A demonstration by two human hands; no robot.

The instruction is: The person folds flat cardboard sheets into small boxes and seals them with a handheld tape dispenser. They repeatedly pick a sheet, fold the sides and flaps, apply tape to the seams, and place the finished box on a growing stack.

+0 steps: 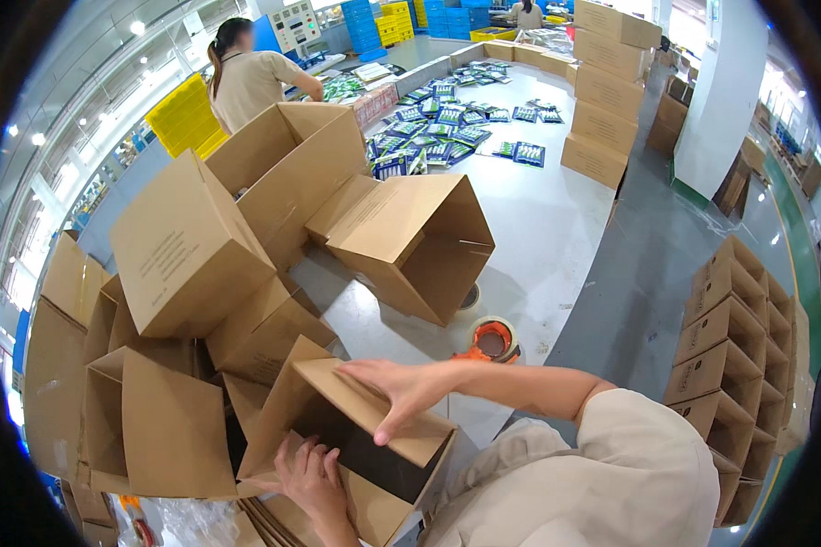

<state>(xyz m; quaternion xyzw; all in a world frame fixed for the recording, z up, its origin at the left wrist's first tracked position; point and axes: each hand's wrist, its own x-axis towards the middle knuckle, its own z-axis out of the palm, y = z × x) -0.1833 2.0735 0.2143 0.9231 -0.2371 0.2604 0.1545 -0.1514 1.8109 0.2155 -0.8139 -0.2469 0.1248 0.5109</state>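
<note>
An open cardboard box [388, 488] stands tilted in front of me, its dark inside showing between its flaps. My right hand [401, 392] spans the raised far flap [360, 401], fingers over its upper edge and thumb on the near edge. My left hand [315, 479] rests at the box's left side, fingers spread and bent against the cardboard, gripping nothing I can make out. Beyond the right hand, on the white table, lie a tape roll and an orange tape dispenser [493, 342].
Several open boxes [173, 419] crowd the left, with another open box [401, 228] on the table [556, 246]. Green-and-blue blister packs [447, 118] cover its far end. Box stacks [602, 91] [730, 346] stand at right. A person [255, 82] works at the far left.
</note>
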